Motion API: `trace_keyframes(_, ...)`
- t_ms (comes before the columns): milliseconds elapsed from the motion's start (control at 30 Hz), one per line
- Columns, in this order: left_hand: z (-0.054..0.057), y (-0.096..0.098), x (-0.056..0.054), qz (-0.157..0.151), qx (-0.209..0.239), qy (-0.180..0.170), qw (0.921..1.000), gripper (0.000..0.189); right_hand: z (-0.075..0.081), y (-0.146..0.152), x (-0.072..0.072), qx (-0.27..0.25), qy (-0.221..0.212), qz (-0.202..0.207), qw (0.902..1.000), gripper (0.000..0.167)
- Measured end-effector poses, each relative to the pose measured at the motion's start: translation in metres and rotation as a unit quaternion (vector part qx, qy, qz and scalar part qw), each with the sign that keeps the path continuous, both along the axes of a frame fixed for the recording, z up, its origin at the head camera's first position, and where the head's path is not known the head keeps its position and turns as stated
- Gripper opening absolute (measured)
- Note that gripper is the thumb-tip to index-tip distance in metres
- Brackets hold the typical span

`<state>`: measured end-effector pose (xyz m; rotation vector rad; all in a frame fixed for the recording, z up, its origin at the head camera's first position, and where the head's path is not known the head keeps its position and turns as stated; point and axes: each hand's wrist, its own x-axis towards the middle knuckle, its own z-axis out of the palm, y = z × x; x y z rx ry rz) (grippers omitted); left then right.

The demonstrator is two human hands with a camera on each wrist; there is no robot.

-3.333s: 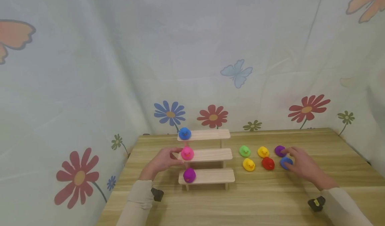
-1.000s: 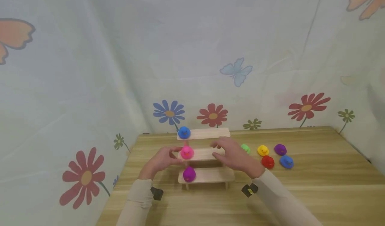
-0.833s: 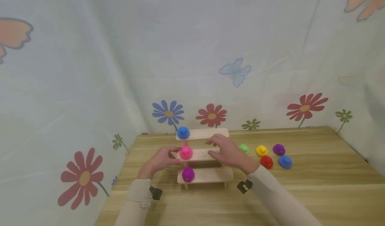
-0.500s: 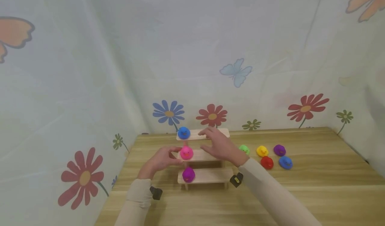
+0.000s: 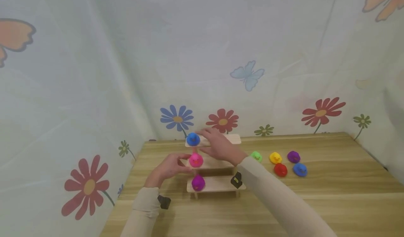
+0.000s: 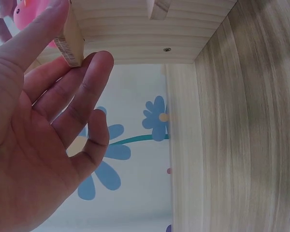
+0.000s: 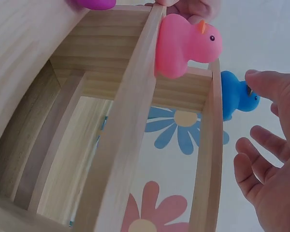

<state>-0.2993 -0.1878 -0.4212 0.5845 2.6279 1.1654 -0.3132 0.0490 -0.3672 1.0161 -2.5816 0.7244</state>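
Observation:
A three-tier wooden display shelf (image 5: 221, 183) stands on the table with a duck at the left end of each tier. The blue duck (image 5: 193, 139) is on top, the pink duck (image 5: 196, 160) in the middle, the purple duck (image 5: 198, 183) at the bottom. My left hand (image 5: 170, 166) pinches the middle tier's left end beside the pink duck, thumb on one side and fingertips at the other edge. My right hand (image 5: 219, 145) reaches over the top tier with loosely bent fingers. In the right wrist view its thumb overlaps the blue duck's head (image 7: 246, 99); contact cannot be told.
Right of the shelf lie a green duck (image 5: 256, 156), a yellow duck (image 5: 276, 157), a red duck (image 5: 280, 170), another purple duck (image 5: 294, 156) and another blue duck (image 5: 300, 169). My right sleeve (image 5: 277, 198) crosses the table (image 5: 344, 209). A flowered curtain (image 5: 202, 54) hangs behind.
From the loose ducks on the right, my right hand has moved left to the shelf, then up to the top blue duck. A second yellow duck's spot is covered by the sleeve. Left hand unmoved.

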Motion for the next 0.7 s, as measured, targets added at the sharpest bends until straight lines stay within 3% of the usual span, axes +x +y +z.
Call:
trace_keyframes(400, -0.003, -0.001, -0.003, -0.012, -0.003, 0.013, 0.9998, 0.054, 0.002, -0.014, -0.008, 0.024, -0.007, 0.018, 0.9995, 0.066)
trace_keyframes(700, -0.001, -0.001, -0.002, -0.015, -0.003, 0.016, 0.9997, 0.052, 0.0, -0.021, -0.012, 0.036, -0.031, 0.009, 0.9989, 0.056)
